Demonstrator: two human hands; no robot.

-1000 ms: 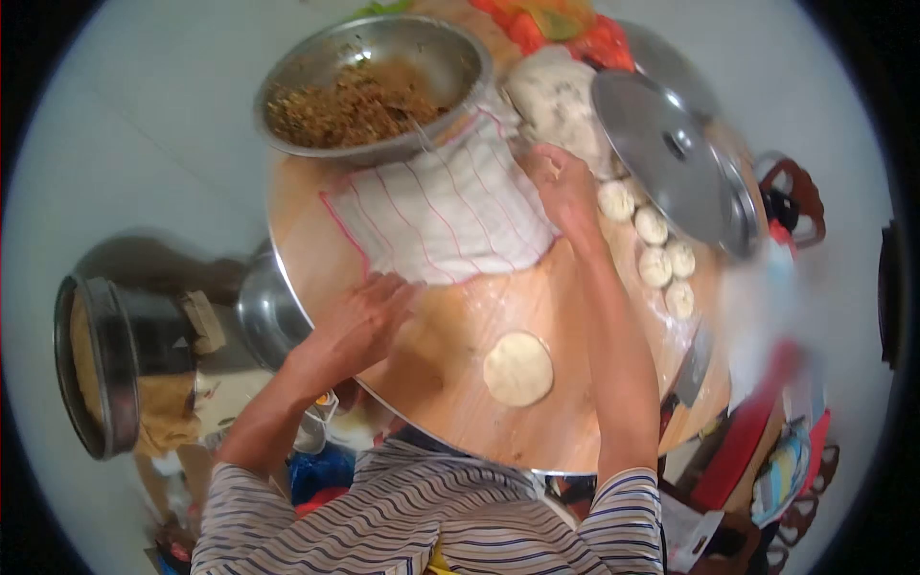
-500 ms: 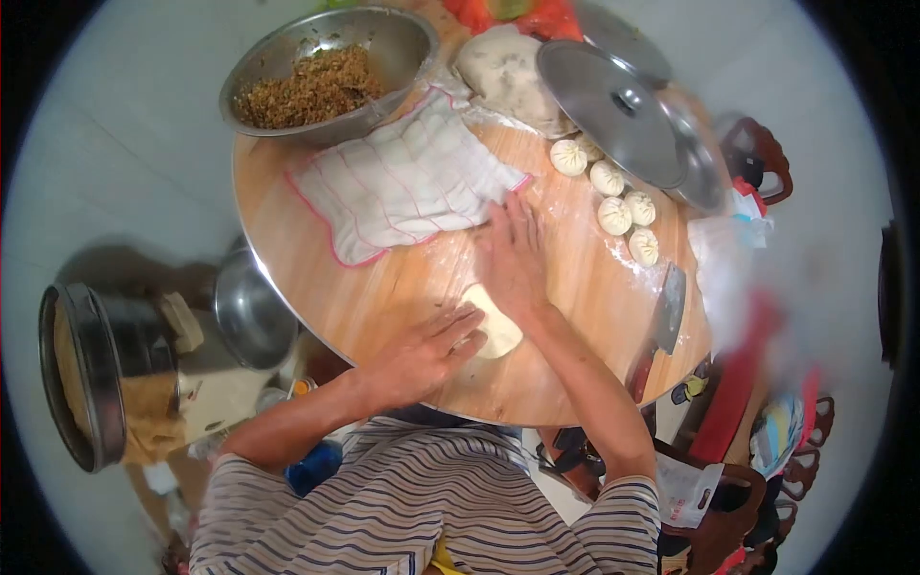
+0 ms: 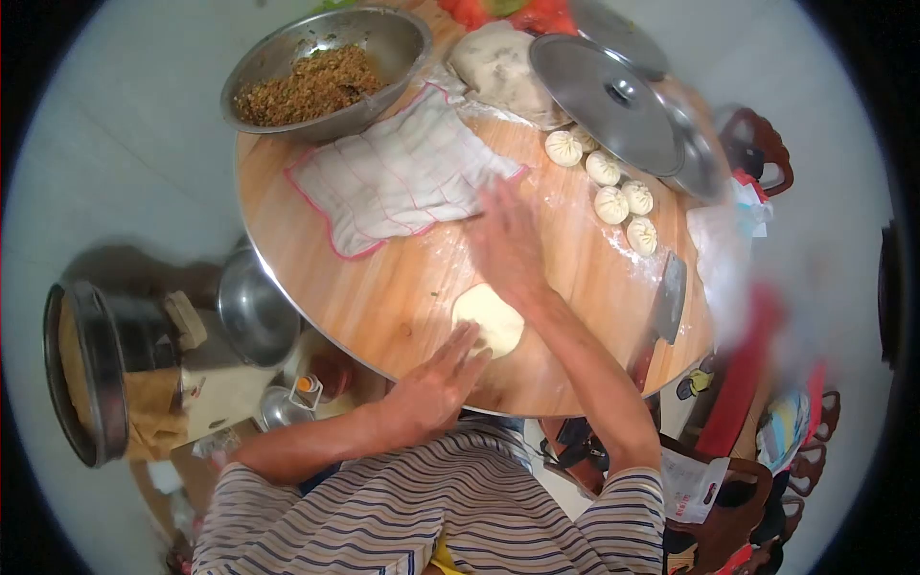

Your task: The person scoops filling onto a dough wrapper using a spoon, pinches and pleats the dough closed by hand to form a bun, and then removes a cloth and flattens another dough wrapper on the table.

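Was a round table of light-brown wood [image 3: 383, 307], silver-rimmed and dusted with white powder [image 3: 628, 254]. Bore at the far left a silver-coloured metal bowl [image 3: 407, 59], and just beside it a rumpled white cloth with pink edging [image 3: 398, 177]. Carried farther right a pale rounded lump [image 3: 500, 72], a cluster of white pleated dough buns [image 3: 610, 204] and a grey round metal lid [image 3: 594, 101], not clearly touching the wood. Held a grey-bladed knife with a reddish handle [image 3: 670, 299] near the right edge, and a flat pale-yellow dough disc [image 3: 491, 316] near the front.

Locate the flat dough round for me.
In the head view, the flat dough round lies on the wooden table, near side, left hand at its near-left edge, right hand just beyond it.
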